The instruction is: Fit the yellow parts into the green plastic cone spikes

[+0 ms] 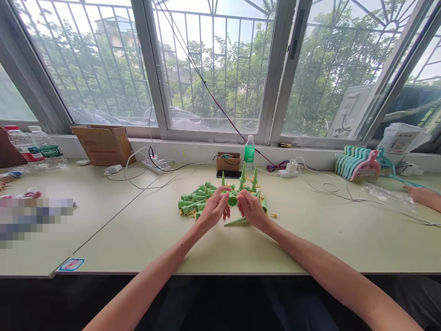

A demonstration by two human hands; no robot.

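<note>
A green plastic watering spike [233,201], its round open end facing me, is held between my two hands just above the heap on the table. My left hand [215,207] has its thumb and index finger closed on its left side, the other fingers hanging loosely. Against its right side are the curled fingers of my right hand [251,207]; their tips are partly hidden. Around and behind my hands lie several more green spikes [193,202] with small yellow valves among them. Some pointed spikes [243,177] stand upright at the back. A pointed green piece [236,222] lies below my right hand.
Behind the heap are a small brown box [228,162], a dark phone [228,174] and a green-labelled bottle [249,151]. White cables [161,186] cross the table. To the right are children's hangers [358,163] and another person's hand [425,196]. A cardboard box [103,145] stands left.
</note>
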